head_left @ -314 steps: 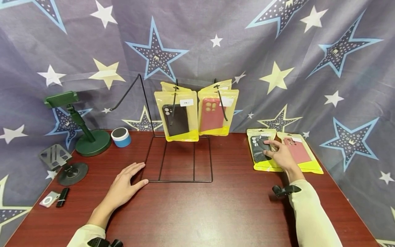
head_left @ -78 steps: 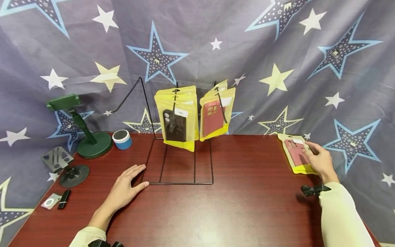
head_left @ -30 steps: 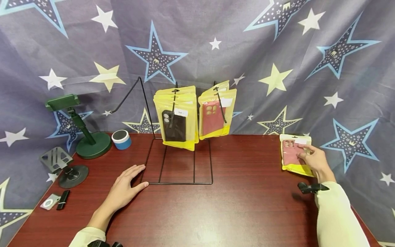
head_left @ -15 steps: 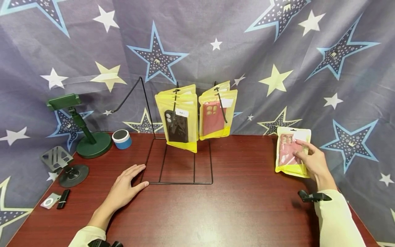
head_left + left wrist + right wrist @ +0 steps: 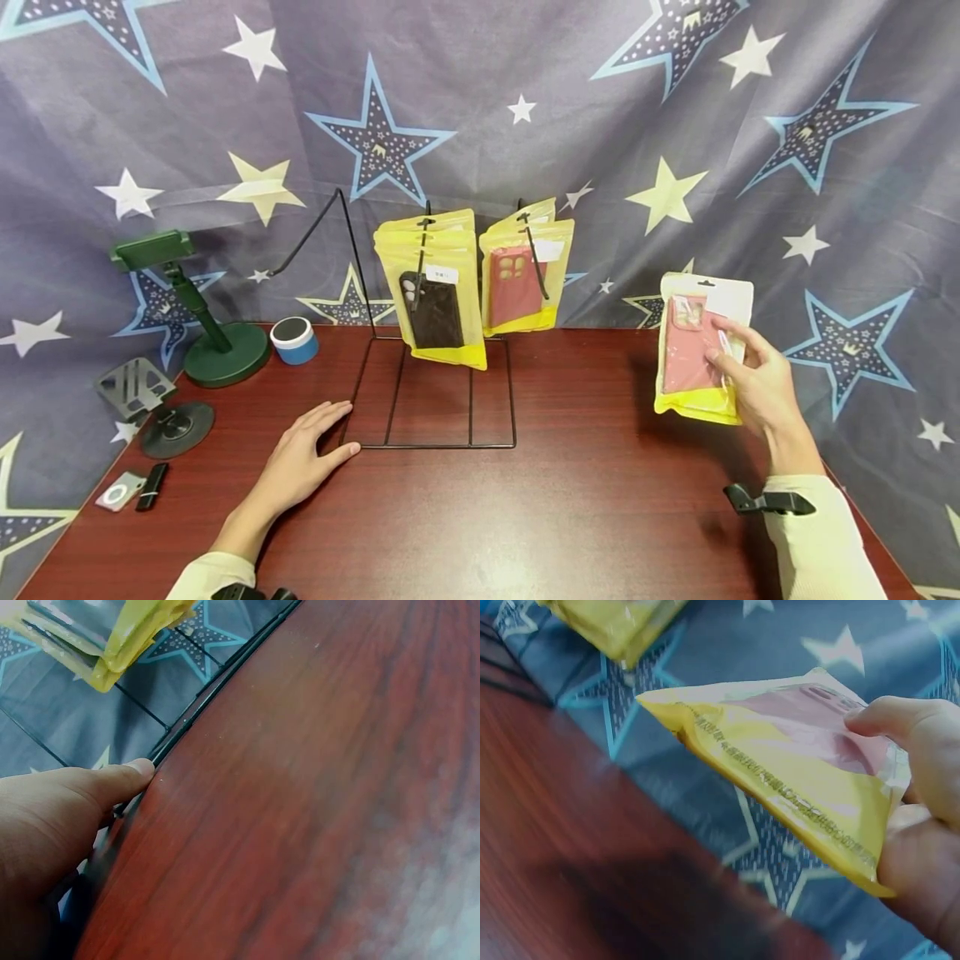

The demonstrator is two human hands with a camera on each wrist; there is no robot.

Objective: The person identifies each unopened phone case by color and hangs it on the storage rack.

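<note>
My right hand [image 5: 765, 400] grips a bagged pink phone case [image 5: 686, 354] by its right side, raised over the right part of the table. In the right wrist view, the yellow lower end of this bag [image 5: 802, 795] points toward the camera, and a shadow lies on the wood below. My left hand [image 5: 300, 454] rests at the left front corner of a black wire rack [image 5: 442, 447], its thumb tip on the base wire in the left wrist view. On the rack's middle hook hang bagged black phone cases [image 5: 431, 312]; bagged pink ones [image 5: 517, 287] hang on the right hook.
The rack's left hook [image 5: 303, 232] carries nothing. At the left stand a green phone stand [image 5: 225, 346], a blue-and-white round tub [image 5: 295, 340] and a grey folding stand [image 5: 176, 427]. A small clear-and-white item [image 5: 120, 492] lies beside a black stick [image 5: 152, 487].
Another bagged black case has gone from the right of the table to the middle hook. My right hand has since taken the bagged pink case and lifted it; my left hand has stayed.
</note>
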